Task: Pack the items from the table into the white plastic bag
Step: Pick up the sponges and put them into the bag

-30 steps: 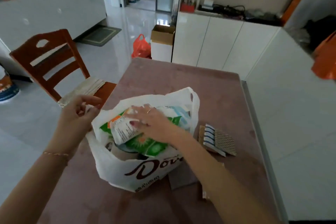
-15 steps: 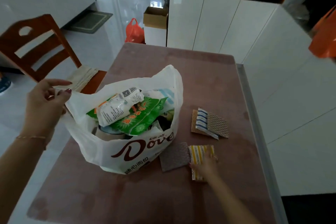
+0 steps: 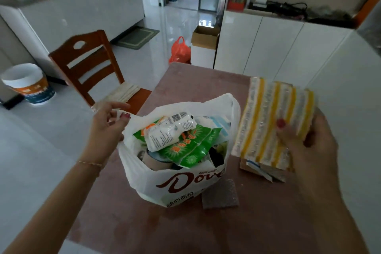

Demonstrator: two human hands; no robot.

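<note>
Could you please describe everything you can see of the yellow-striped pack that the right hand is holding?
The pack is a flat rectangle wrapped in shiny clear film, with yellow stripes running lengthwise between pale, silvery bands; it looks like several sponge pads bundled together. It is lifted off the table, tilted, broad face toward the camera, just right of the bag and apart from its rim. The right hand grips its right edge, thumb pressed on the front. Its lower edge hides part of a blue-striped pack on the table.

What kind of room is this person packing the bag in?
Most likely a home dining area: a wooden chair stands at the table, white cabinets line the wall, and a doormat lies on the glossy tiled floor.
</note>
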